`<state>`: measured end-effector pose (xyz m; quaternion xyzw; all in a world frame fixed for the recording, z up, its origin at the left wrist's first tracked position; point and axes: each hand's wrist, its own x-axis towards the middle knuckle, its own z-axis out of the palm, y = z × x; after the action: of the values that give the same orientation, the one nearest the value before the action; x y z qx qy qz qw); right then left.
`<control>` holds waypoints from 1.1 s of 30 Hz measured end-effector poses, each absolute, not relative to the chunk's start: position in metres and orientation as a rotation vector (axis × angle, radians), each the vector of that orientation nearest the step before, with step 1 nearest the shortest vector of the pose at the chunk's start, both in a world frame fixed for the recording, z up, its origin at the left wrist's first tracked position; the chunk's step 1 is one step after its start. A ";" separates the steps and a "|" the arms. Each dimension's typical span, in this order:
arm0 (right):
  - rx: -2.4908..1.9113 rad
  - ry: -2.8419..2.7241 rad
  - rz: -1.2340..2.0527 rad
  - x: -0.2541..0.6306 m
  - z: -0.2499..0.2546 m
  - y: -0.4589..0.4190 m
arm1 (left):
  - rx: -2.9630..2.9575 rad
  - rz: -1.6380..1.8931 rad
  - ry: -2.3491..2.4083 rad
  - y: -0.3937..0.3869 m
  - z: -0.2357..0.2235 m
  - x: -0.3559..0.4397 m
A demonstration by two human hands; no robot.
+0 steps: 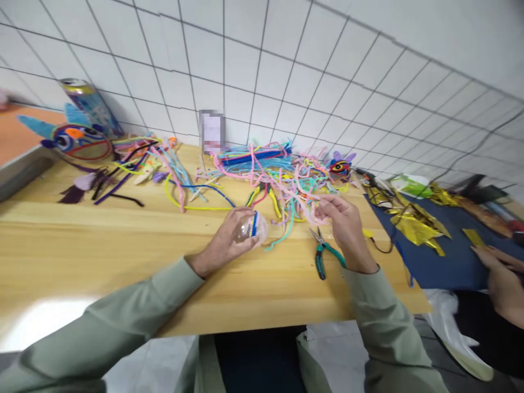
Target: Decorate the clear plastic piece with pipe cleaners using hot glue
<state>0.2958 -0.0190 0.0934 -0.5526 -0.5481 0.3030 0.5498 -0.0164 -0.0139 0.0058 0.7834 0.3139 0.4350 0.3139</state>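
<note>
My left hand (223,239) is wrapped round a clear, round plastic ball (245,228) with a blue pipe cleaner strip (254,222) across it, held just above the wooden table. On the right, my right hand (346,226) is closed in a pinch at the near edge of a tangle of pipe cleaners (305,183). A pale pink pipe cleaner (317,213) shows at its fingertips. Teal-handled pliers (320,265) lie with jaws apart just left of my right wrist. Yellow-and-black-handled pliers (275,203) rest among the pipe cleaners between my hands.
A bundle of blue pipe cleaners (254,157) lies by the tiled wall. At the back left are a colourful fish-like craft figure (82,143) and a drink can (88,103). On the right, another person's hand (497,270) is beside gold foil (415,226) on a dark blue surface.
</note>
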 end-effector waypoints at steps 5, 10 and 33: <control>-1.250 -1.274 0.772 0.281 0.072 -0.013 | 1.856 1.073 0.855 -0.016 0.014 -0.022; -1.245 -1.278 0.751 0.271 0.052 -0.010 | 1.534 0.777 0.642 -0.022 0.024 -0.029; -0.967 -0.763 0.954 0.303 0.053 -0.006 | 0.983 0.804 0.676 -0.012 0.020 -0.024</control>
<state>0.3030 -0.0061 0.0528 -0.4362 -0.3441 0.4302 0.7116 -0.0242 -0.0123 0.0205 0.4500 0.3095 0.3683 0.7524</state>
